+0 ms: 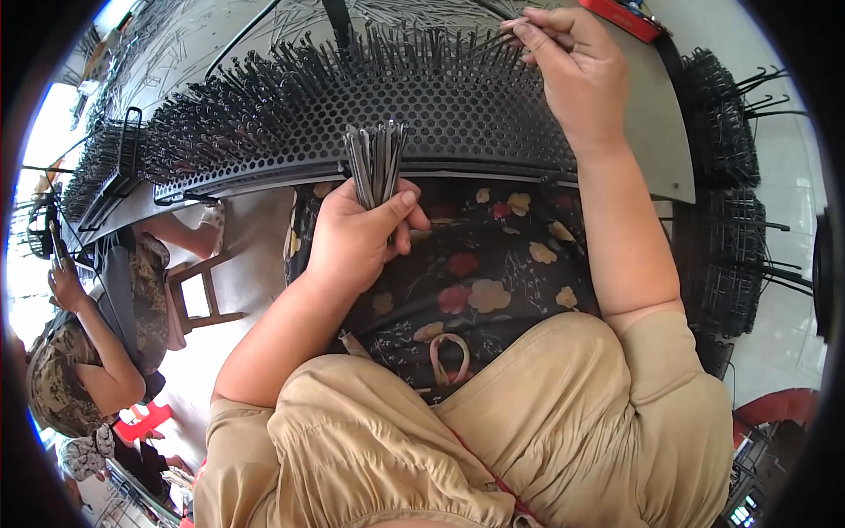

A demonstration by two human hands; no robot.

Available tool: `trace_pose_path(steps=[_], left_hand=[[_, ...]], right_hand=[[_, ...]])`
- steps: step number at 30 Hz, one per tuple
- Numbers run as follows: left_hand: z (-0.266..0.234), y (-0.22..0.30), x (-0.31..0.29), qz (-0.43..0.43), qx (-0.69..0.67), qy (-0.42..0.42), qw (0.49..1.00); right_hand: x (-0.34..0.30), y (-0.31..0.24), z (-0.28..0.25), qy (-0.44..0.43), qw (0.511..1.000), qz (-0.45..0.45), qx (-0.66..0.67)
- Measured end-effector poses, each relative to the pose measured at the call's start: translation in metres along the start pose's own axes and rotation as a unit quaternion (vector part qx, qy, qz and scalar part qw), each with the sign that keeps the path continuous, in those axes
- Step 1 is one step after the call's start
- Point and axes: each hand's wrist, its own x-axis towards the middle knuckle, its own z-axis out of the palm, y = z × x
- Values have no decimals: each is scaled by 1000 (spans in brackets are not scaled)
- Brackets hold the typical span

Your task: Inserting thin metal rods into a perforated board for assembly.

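My left hand (356,224) is wrapped round an upright bundle of thin metal rods (377,158), dark grey, their flattened ends fanning out above my fist. It is held in front of the near edge of a black perforated rack (414,123). Many similar dark rods (238,106) stand in the rack's holes, densest at its left and along its far side. Over the rack's far right part, my right hand (585,79) pinches with thumb and fingers at a thin dark rod, whose lower part merges with the standing ones.
Loose rods (396,11) lie scattered on the table behind the rack. A red tray (620,18) sits at the far right. Black wire frames (731,255) hang in stacks along the right side. To the left, a co-worker (97,352) in a camouflage top works near a wooden stool (202,295).
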Motion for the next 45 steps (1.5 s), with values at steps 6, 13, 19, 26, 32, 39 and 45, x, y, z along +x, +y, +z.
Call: trace_pose_path(steps=[6, 13, 19, 26, 32, 39, 45], left_hand=[[1, 3, 0, 7, 2, 15, 1000], [0, 1, 2, 6, 2, 10, 1000], [-3, 1, 4, 20, -5, 15, 1000], [-3, 2, 3, 18, -4, 16, 1000], [-4, 4, 0, 23, -4, 30, 999], [-4, 2, 4, 23, -9, 16, 1000], [-6, 2, 5, 23, 4, 23, 999]], right_hand=[[12, 8, -12, -27, 1000, -12, -9], [7, 1, -7, -97, 994, -44, 4], [6, -6, -10, -82, 987, -120, -75], [-1, -6, -12, -175, 960, -205, -73], [5, -20, -9, -105, 980, -153, -73], [7, 2, -15, -193, 965, -163, -70], [18, -23, 8, -122, 963, -162, -180]])
